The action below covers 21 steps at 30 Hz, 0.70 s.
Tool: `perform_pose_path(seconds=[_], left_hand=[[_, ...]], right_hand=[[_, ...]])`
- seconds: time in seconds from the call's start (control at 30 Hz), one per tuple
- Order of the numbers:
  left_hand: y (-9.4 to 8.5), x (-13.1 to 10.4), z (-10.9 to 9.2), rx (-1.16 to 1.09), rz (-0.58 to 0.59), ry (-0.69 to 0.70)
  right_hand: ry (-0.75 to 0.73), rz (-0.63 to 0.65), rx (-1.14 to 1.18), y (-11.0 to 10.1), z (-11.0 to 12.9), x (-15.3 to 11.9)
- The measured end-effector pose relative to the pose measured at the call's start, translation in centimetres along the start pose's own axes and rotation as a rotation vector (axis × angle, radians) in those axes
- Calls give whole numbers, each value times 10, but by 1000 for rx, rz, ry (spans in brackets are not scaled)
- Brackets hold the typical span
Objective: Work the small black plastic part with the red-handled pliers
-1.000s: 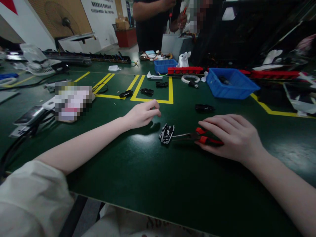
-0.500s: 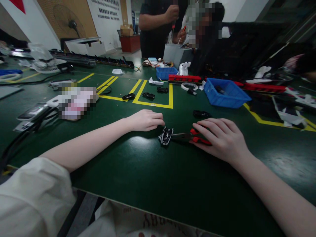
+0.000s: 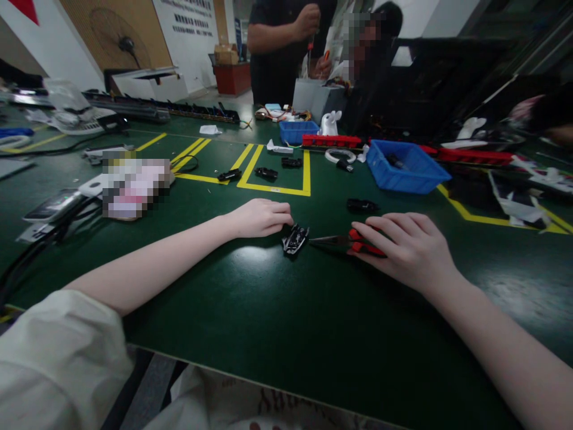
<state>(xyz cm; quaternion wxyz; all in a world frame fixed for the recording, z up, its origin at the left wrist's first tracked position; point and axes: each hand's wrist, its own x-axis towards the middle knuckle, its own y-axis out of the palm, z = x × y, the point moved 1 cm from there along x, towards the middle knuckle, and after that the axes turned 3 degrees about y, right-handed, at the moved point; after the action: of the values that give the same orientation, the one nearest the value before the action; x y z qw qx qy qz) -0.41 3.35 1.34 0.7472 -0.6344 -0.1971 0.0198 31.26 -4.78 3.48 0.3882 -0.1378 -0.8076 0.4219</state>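
A small black and silver part [image 3: 296,239] sits in front of me above the green table [image 3: 286,316]. My left hand [image 3: 264,218] is closed, its fingertips touching the upper left edge of that part. Red-handled pliers [image 3: 358,241] are held in my right hand [image 3: 405,248], fingers wrapped over the handles. The plier tips point left and end just right of the part, apart from it. Beyond my right hand lies another black piece [image 3: 362,205].
Several black pieces [image 3: 267,172] lie near the yellow tape. Behind are a blue bin [image 3: 405,170], a smaller blue bin [image 3: 299,131] and a red strip [image 3: 331,141]. A phone [image 3: 54,205] and cables are at left. A person [image 3: 277,54] works across the table.
The plier tips have drawn back from the part, and their jaws look closer together. The part has turned near my left fingertips. The whole view has shifted slightly.
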Motion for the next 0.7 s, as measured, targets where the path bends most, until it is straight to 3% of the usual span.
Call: perform_pose_path(seconds=[0.2, 0.27, 0.43, 0.6, 0.7], left_hand=[[-3, -1, -1, -2, -50, -27], [-7, 0, -5, 12, -65, 23], [-13, 8, -15, 66, 40, 200], [-4, 28, -8, 52, 17, 168], [4, 53, 0, 58, 43, 120]], right_hand=[[28, -32, -66, -1, -6, -3], [50, -39, -79, -6, -8, -4], [214, -180, -139, -29, -25, -11], [422, -419, -267, -45, -52, -26], [448, -437, -294, -46, -59, -33]])
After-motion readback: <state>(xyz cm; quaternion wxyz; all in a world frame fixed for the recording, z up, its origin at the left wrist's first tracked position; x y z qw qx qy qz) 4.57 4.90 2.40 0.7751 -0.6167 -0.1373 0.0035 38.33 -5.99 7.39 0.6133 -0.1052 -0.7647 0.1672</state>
